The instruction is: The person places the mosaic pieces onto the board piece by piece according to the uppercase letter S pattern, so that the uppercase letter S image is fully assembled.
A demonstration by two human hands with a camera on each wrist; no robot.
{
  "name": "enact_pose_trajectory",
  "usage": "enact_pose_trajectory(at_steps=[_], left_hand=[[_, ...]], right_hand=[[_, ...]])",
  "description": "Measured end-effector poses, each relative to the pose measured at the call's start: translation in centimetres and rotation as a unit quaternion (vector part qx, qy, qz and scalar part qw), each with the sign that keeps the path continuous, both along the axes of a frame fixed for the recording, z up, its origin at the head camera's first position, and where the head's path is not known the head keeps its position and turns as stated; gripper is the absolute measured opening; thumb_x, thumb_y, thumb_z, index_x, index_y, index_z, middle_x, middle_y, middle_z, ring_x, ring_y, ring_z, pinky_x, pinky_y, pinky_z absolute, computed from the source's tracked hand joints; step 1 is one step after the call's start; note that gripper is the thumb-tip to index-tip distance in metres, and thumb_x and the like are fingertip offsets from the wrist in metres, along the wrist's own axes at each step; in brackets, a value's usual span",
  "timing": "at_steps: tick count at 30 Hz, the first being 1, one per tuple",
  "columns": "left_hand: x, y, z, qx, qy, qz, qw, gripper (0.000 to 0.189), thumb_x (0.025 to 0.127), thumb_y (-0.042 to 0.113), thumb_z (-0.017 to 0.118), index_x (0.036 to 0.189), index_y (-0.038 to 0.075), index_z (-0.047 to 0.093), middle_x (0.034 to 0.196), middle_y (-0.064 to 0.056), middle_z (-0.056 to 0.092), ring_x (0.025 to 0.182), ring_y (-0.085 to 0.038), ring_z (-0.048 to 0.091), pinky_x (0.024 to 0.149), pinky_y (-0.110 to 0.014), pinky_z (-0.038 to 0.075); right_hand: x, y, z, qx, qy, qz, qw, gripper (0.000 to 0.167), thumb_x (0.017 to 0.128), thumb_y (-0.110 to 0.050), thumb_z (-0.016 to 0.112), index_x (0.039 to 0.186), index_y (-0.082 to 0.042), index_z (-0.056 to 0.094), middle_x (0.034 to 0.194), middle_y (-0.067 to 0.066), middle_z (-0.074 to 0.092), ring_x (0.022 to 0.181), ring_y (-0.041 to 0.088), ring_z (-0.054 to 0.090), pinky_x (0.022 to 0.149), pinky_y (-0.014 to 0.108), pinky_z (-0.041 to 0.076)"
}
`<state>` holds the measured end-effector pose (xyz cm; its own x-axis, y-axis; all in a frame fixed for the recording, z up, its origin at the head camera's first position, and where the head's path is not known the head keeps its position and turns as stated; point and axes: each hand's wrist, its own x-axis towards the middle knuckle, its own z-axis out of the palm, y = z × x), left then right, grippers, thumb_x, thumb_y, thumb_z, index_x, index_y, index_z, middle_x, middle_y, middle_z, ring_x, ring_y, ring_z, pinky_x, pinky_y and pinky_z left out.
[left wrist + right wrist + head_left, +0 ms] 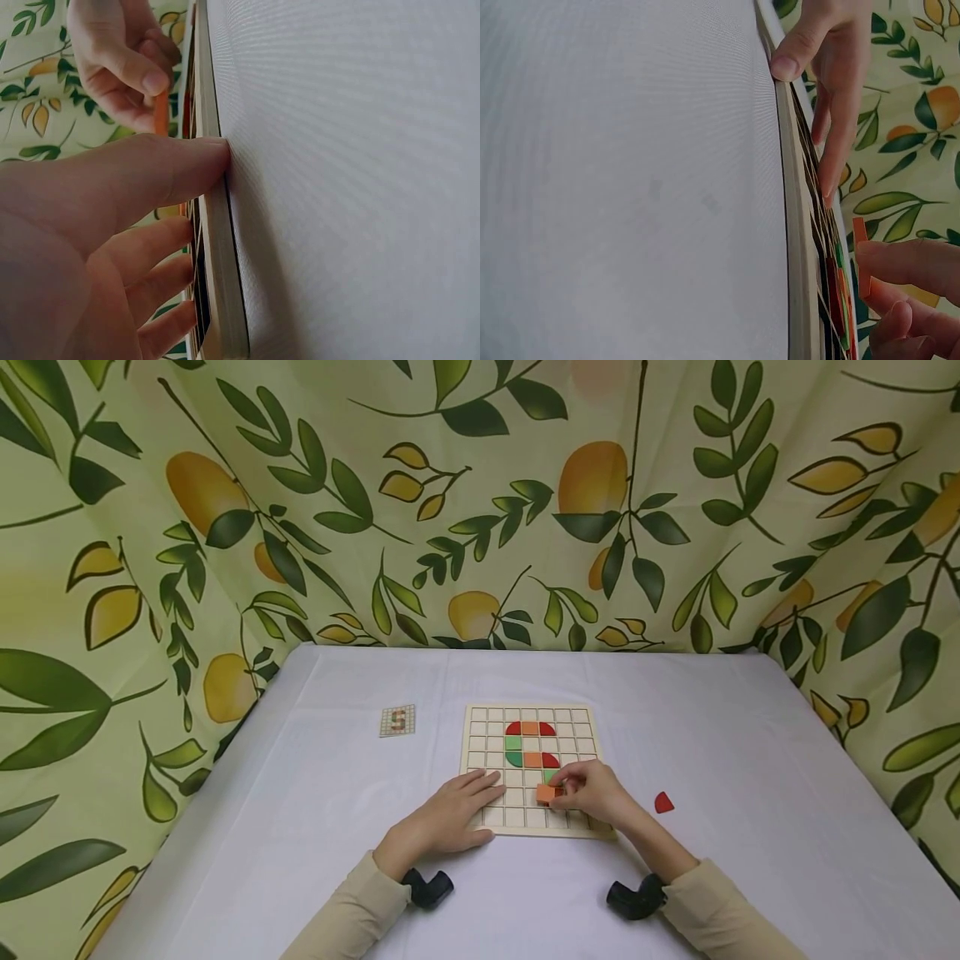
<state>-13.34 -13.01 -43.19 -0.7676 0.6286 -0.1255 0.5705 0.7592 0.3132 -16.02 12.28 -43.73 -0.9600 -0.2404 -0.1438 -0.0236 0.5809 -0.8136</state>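
My right hand (pixel 592 789) pinches an orange square tile (pixel 545 793) between thumb and finger, over the lower middle of a wooden grid board (pixel 540 834). In the right wrist view the tile (pixel 861 262) stands on edge, just off the board. My left hand (pixel 450 814) rests on the board's left side with fingers spread, its thumb (pixel 172 169) against the near edge. Red quarter-round, orange square (pixel 530 727) and green tiles form a curved S-like line in the grid. A light green tile (pixel 551 774) is partly hidden by the right hand.
A loose red quarter-round tile (pixel 663 802) lies on the white tablecloth (pixel 720 735), right of the board. A small card (pixel 397 720) printed with a coloured grid pattern lies to the board's upper left. Leaf-and-fruit patterned curtain (pixel 480 527) surrounds the table's back and sides.
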Motion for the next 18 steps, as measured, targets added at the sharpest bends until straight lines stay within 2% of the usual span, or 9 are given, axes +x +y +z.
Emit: enact_pose_trajectory(at_steps=[7,18], left_hand=[[0.0,0.0,0.0,0.004,-0.003,0.003,1.0,0.061,0.09,0.03,0.061,0.146,0.014,0.042,0.157,-0.006,0.037,0.148,-0.029,0.031,0.121,-0.046,0.028],[0.0,-0.1,0.1,0.002,0.0,-0.003,1.0,0.061,0.091,0.03,0.061,0.146,0.013,0.041,0.157,-0.005,0.036,0.148,-0.029,0.031,0.12,-0.048,0.03]], right_hand=[[0.0,-0.5,0.1,0.005,-0.005,0.002,1.0,0.021,0.072,-0.004,0.081,0.091,-0.001,0.074,0.059,-0.002,0.043,0.059,0.012,0.041,0.047,0.018,0.028],[-0.1,-1.2,0.1,0.037,0.011,0.005,0.9992,0.019,0.071,-0.005,0.082,0.088,-0.003,0.075,0.058,-0.002,0.042,0.058,0.011,0.039,0.048,0.018,0.027]])
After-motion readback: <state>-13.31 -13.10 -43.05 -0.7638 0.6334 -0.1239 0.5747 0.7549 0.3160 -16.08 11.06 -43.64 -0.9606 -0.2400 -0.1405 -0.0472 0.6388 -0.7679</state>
